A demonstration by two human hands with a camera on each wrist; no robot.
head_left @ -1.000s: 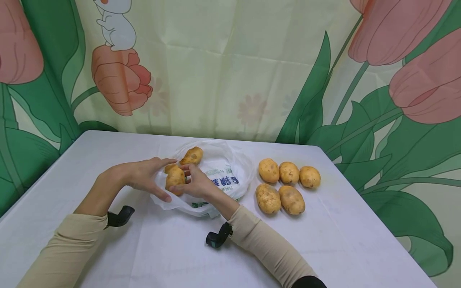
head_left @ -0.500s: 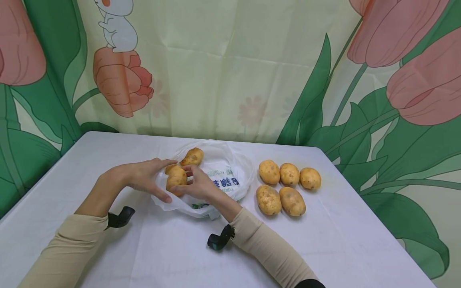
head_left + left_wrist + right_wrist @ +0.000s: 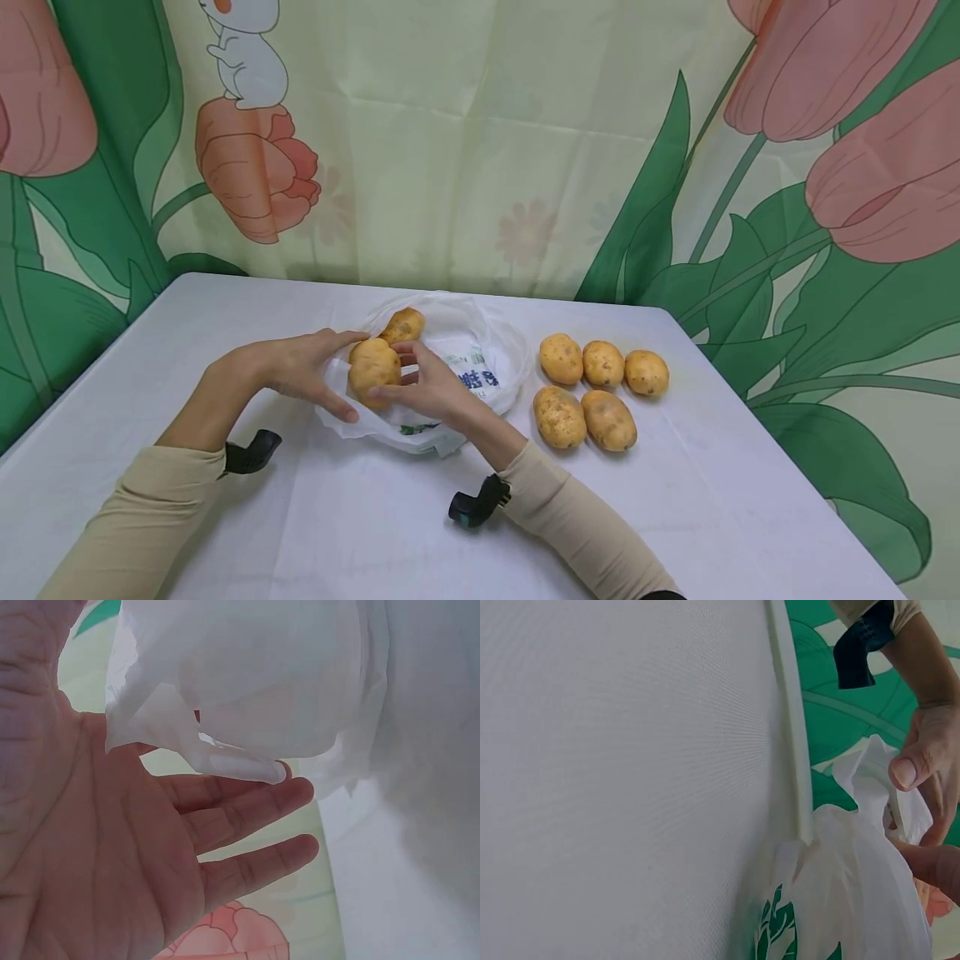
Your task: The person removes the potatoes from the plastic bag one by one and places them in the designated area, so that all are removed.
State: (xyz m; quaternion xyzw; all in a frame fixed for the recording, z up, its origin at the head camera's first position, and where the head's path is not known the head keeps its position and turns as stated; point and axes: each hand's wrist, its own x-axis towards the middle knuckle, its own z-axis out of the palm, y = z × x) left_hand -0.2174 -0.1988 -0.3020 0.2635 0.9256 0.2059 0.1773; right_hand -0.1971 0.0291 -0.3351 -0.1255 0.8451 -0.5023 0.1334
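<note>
In the head view my right hand [image 3: 435, 387] grips a potato [image 3: 373, 372] at the left side of a white plastic bag [image 3: 513, 367] lying with its mouth spread. Thumb and fingertips curl against the potato's right side. Behind it, another potato [image 3: 405, 323] rests inside the bag. My left hand [image 3: 296, 367] spreads thumb and fingers wide along the bag's left rim. Its fingers extend nearly straight in the left wrist view, with the thin bag film [image 3: 262, 682] draped over one finger. The right wrist view shows only part of my right thumb [image 3: 937, 866] beside the bag.
Several potatoes [image 3: 602, 363] lie in two rows on the white tablecloth [image 3: 712, 492], right of the bag. A flowered curtain [image 3: 465, 150] hangs behind the table's back edge. A black wrist camera [image 3: 480, 502] juts from each sleeve.
My right hand has shifted a little right and toward me, bringing the potato up in the bag so it looks larger and covers more of the one behind. The left hand stays in place.
</note>
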